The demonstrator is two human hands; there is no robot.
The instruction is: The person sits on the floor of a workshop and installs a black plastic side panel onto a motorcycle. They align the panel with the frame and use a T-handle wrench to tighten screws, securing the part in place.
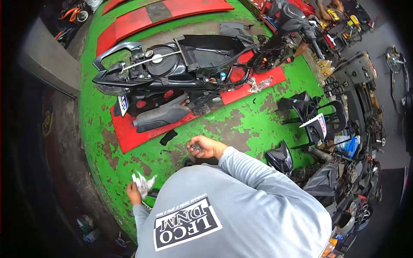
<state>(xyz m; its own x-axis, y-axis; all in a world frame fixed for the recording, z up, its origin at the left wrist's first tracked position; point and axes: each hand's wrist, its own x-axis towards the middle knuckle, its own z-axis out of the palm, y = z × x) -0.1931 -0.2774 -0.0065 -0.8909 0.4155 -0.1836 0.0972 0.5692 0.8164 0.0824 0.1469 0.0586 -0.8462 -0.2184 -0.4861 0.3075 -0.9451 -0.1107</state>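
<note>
My right hand (205, 147) is cupped, palm up, with its fingers curled round a small heap of grey metal pieces (196, 147) that look like bolts or screws. It is in front of my chest, over the green floor, on the near side of a red lift platform (129, 139). Lower and to the left, my left hand (134, 193) grips a crumpled whitish rag or bag (144, 184); I cannot tell which. Beyond both hands a partly stripped black scooter (150, 77) stands on the platform, its storage tub (211, 53) exposed. A grey exhaust silencer (161, 118) shows along its near side.
A small black piece (168, 137) lies at the platform's near edge. To the right are a black plastic chair (301, 109), a dark fairing (279, 158) and piled parts (335, 176). Another person's hand (290, 59) reaches the scooter's front. A concrete pillar (47, 56) stands left.
</note>
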